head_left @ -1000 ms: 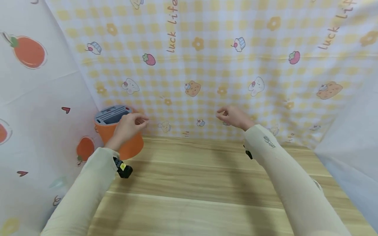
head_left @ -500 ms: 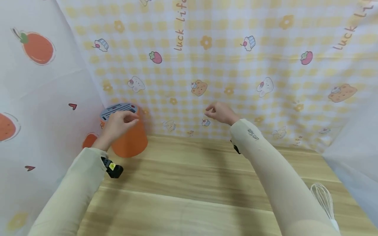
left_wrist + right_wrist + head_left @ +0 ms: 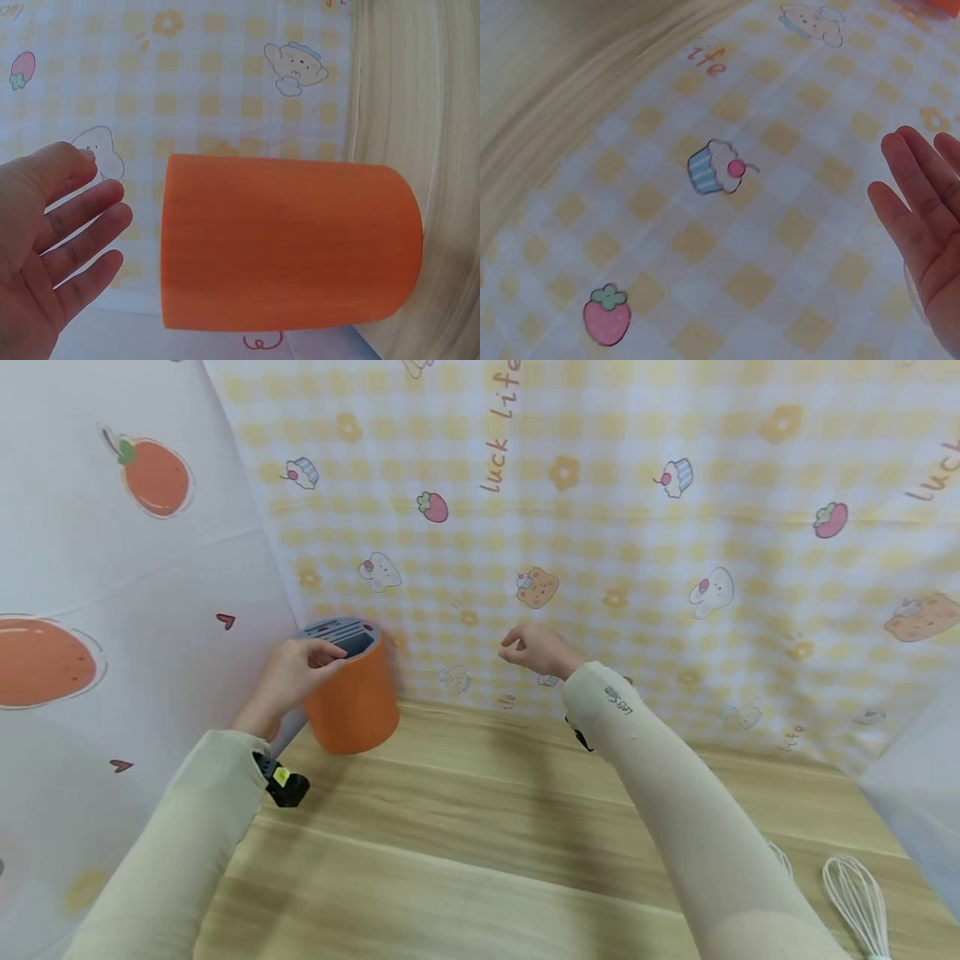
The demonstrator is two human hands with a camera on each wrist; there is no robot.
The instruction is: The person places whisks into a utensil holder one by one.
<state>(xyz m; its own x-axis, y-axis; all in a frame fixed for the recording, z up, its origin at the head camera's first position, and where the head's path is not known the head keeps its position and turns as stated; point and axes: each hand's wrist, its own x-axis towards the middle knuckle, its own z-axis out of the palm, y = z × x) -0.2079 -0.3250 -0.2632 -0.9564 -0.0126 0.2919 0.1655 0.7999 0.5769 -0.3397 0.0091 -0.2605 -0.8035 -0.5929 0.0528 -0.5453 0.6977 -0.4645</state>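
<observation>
The orange knife block (image 3: 352,710) stands upright at the far left of the wooden table (image 3: 450,827), presumably so its slotted top (image 3: 337,628) faces up within reach. The left hand (image 3: 292,672) hovers beside it, fingers relaxed, gripping nothing; the right hand (image 3: 543,647) hangs empty before the checked curtain (image 3: 480,552), fingers loose. From the head, left fingers overlap the block; the left wrist view reveals a gap.

The head view looks forward and down from above the surface (image 3: 420,827) — left wrist view faces the orange container (image 3: 292,244) up close, right wrist view the checked cloth (image 3: 765,247) — all three share that cloth
</observation>
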